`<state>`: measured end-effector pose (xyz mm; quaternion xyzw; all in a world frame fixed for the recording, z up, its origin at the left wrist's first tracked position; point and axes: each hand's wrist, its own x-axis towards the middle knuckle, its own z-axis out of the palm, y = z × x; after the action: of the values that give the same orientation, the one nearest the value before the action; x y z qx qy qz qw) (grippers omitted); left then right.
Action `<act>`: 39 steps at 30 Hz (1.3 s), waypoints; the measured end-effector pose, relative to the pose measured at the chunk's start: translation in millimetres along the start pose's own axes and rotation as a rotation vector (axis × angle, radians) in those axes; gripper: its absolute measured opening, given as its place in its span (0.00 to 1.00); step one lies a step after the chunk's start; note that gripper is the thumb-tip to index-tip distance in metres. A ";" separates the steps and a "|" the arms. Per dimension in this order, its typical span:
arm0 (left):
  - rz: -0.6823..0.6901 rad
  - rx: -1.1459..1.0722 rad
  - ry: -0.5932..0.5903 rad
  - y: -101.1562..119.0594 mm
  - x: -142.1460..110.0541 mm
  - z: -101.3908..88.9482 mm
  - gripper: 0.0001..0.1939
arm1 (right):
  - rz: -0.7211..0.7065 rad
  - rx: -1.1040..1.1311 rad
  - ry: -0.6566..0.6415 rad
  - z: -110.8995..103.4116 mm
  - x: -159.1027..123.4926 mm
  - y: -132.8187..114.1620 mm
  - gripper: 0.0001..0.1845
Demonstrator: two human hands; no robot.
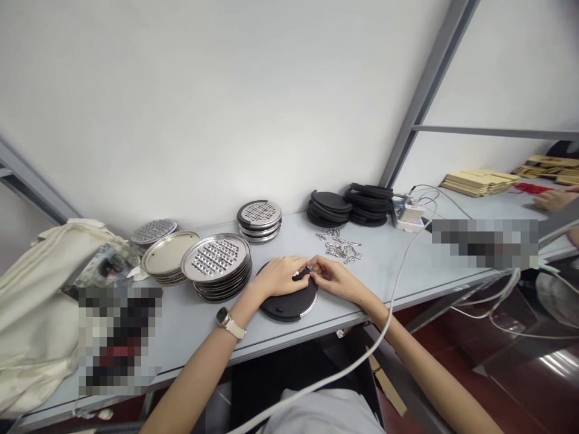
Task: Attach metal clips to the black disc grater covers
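Observation:
A black round disc (292, 304) with a silver metal edge at its lower right lies flat on the table, close to the front edge. My left hand (281, 277) presses over its top, the fingers curled at the disc's far right rim. At that same rim my right hand (333, 278) pinches with thumb and fingers; a bit of shiny metal shows between the fingertips, apparently a small metal clasp (310, 268). Fingers partly hide it. Beyond my right hand several loose metal clasps (341, 250) lie scattered.
Stacked round grater plates (221, 259) stand left, beside pale metal discs (169, 253). Black-rimmed graters (260, 214), black discs (329, 208) and black rings (368, 205) line the wall. A white cable (393, 307) crosses before my right arm. Another person's hand (554, 199) is far right.

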<state>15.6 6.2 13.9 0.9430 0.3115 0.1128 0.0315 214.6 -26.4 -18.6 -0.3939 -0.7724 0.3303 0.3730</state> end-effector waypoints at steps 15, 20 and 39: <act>-0.065 0.048 0.003 0.3 -1.1 -1.3 0.10 | 0.017 -0.056 0.028 1.5 0.6 1.3 0.13; -0.096 0.062 -0.004 2.1 -1.4 -3.2 0.12 | 0.032 -0.092 0.025 1.8 0.8 1.9 0.13; -0.055 0.058 0.011 0.7 -1.4 -2.6 0.10 | 0.015 -0.144 0.076 -0.1 1.1 -1.8 0.08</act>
<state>14.3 4.8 16.2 0.9340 0.3406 0.1079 0.0056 213.5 -26.3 -16.8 -0.4379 -0.7764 0.2615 0.3702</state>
